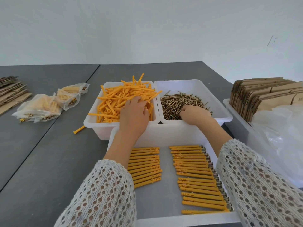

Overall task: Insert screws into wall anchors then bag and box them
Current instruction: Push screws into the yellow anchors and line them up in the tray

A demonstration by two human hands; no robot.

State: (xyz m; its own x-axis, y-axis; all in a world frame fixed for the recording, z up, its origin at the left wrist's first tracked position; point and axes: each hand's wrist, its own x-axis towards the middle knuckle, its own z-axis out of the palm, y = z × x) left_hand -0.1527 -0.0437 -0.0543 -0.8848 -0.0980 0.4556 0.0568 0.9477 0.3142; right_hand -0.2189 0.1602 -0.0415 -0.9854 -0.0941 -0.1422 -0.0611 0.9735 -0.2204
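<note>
Grey table (49, 153); left hand (133, 115) on anchors (118, 99) (right hand (195, 114) on screws (178, 99))

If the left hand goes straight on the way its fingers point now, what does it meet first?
The left hand already lies on the loose orange anchors; going on, it would probably push deeper into that heap, then reach the bin's far wall.

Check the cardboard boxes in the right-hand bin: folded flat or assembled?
Folded flat. The cardboard boxes stand on edge, packed side by side like files, in the right bin; none is opened into a box shape.
</note>
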